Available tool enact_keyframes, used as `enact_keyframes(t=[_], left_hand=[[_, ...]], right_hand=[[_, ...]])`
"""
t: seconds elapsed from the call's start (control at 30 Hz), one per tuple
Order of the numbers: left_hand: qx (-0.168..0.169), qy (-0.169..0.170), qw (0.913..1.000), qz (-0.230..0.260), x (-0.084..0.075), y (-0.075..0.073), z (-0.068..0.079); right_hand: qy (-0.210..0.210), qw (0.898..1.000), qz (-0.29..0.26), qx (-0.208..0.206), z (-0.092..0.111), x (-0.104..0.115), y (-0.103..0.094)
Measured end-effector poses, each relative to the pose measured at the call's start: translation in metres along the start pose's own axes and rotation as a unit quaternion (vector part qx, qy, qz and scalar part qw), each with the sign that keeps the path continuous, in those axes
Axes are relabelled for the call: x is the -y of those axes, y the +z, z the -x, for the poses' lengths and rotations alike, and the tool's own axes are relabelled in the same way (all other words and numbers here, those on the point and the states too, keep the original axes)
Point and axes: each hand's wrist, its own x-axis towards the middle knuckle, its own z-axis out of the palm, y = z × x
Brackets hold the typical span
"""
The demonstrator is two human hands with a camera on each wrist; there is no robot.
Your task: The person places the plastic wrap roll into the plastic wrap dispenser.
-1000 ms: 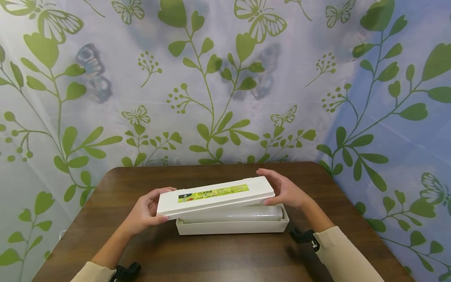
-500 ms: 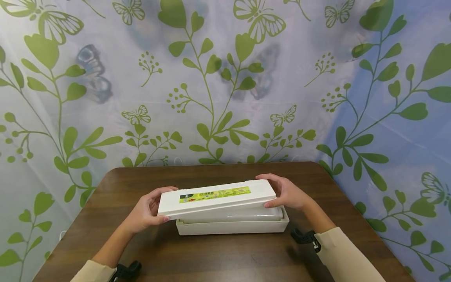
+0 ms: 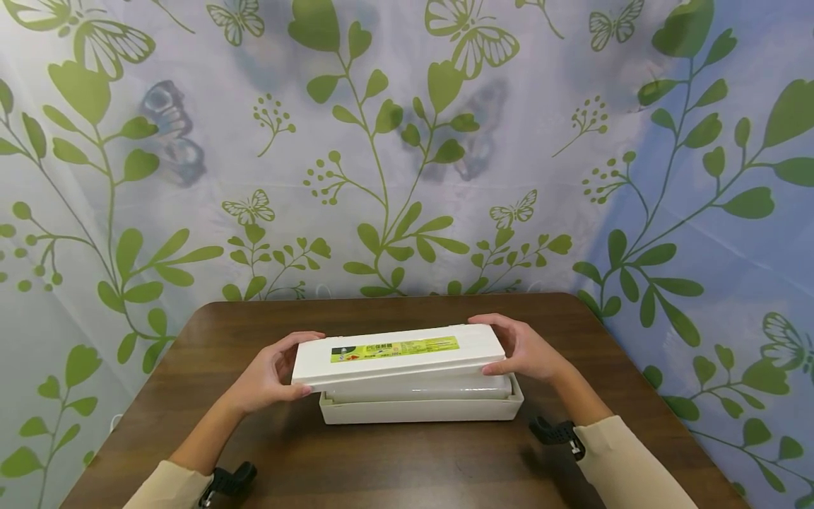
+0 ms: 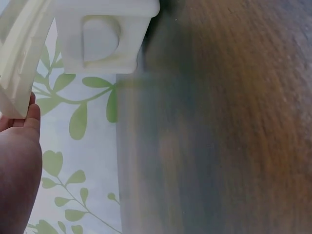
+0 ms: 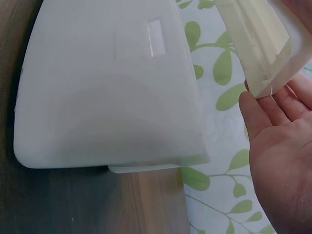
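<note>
A long white lid [image 3: 381, 369] with a green and yellow label is held between both hands, tilted with its right end higher. Below it stands a white cling film box [image 3: 422, 411] with a pale, shiny roll [image 3: 439, 387] inside, partly covered by the lid. My left hand [image 3: 270, 375] grips the lid's left end, thumb at the front edge and fingers behind. At the other end, my right hand [image 3: 526, 353] pinches it the same way. The left wrist view shows the box's end wall [image 4: 105, 41]; in the right wrist view the lid's hollow underside [image 5: 265, 44] faces the camera.
The box stands on a dark brown wooden table [image 3: 394, 470] with rounded far corners. Behind the table hangs a pale curtain [image 3: 407, 177] printed with green leaves and butterflies. Black straps [image 3: 232, 481] circle both wrists, beside beige sleeves.
Both hands have shifted the lid slightly to the right. Its right end has come down a little, so it tilts less. The box has stayed in place.
</note>
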Motion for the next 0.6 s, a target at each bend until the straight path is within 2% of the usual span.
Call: enact_keyframes(t=[0.2, 0.43, 0.6], left_hand=[[0.006, -0.023, 0.9996, -0.012, -0.002, 0.000, -0.004], [0.011, -0.026, 0.9994, -0.019, 0.001, 0.000, -0.008], [0.009, -0.042, 0.9987, -0.025, 0.000, 0.001, -0.011]], right_hand=[[-0.018, 1.000, 0.001, -0.005, 0.005, -0.005, -0.003], [-0.013, 1.000, -0.003, -0.011, 0.012, -0.007, -0.004], [-0.005, 1.000, 0.001, -0.021, 0.017, -0.005, -0.003]])
